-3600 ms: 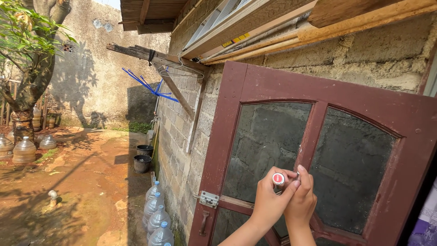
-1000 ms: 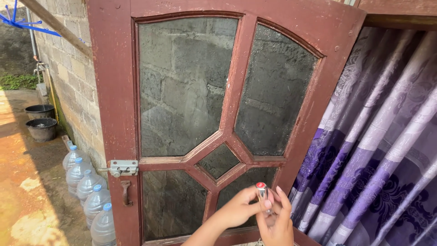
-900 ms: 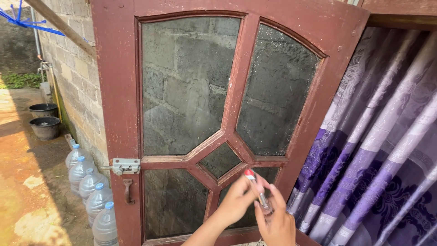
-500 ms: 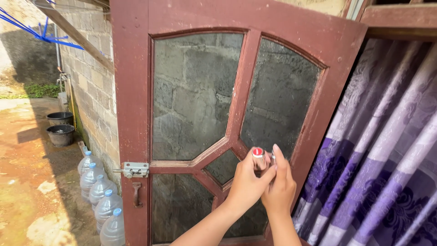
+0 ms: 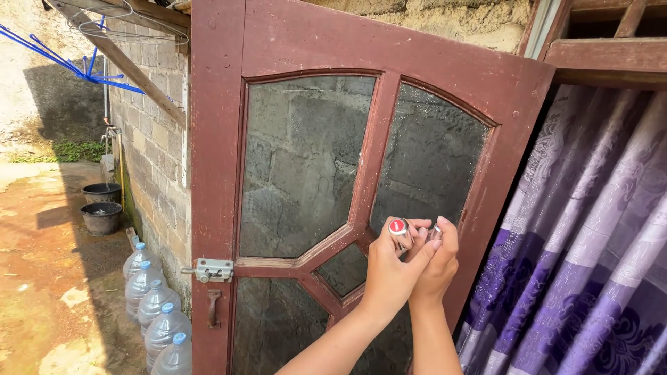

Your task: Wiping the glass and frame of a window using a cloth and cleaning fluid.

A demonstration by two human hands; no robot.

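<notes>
Both hands have risen against the door since half a second ago; the left hand (image 5: 390,267) pinches a small silvery tube with a red cap (image 5: 398,228) between thumb and fingertips; the right hand (image 5: 436,262) curls closed just behind it at 3 o'clock, touching the left; the tube sits before the red-brown glazed door (image 5: 217,167), purple curtain (image 5: 590,243) at 3 o'clock, water bottles (image 5: 153,305) at 9 o'clock.

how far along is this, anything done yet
Early, probably. Nothing shows done on the door: its glass panes look dusty, unmarked. In hand: the left hand and right hand clasp a red-ended silver tube in front of it. Any work on the door is left.
</notes>
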